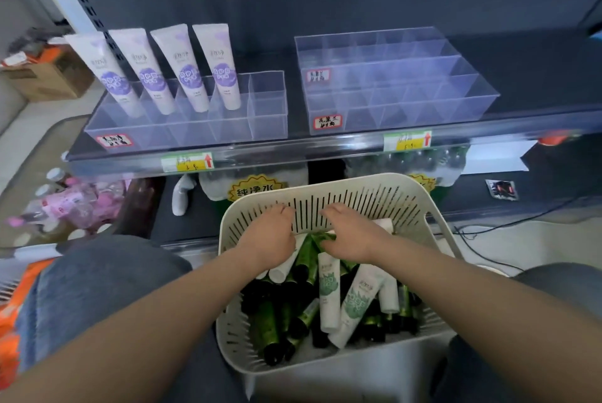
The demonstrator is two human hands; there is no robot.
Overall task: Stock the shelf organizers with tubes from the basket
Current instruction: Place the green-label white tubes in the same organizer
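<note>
Head view: dark shelf (293, 99), clear organizers (391, 93); left hand (270, 236), right hand (355, 235) in basket (325, 183), fingers' (335, 212) grip unclear.

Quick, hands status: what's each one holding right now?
Left hand: on tubes in the basket, fingers hidden; cannot tell.
Right hand: over tubes too; cannot tell.

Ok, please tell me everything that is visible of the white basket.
The basket is off-white plastic, squarish, rounded corners, walls cut with narrow vertical slots. It sits below the shelf, between the person's knees. Inside lie many green tubes and a few white tubes. The left hand and right hand reach into its far end.
</note>
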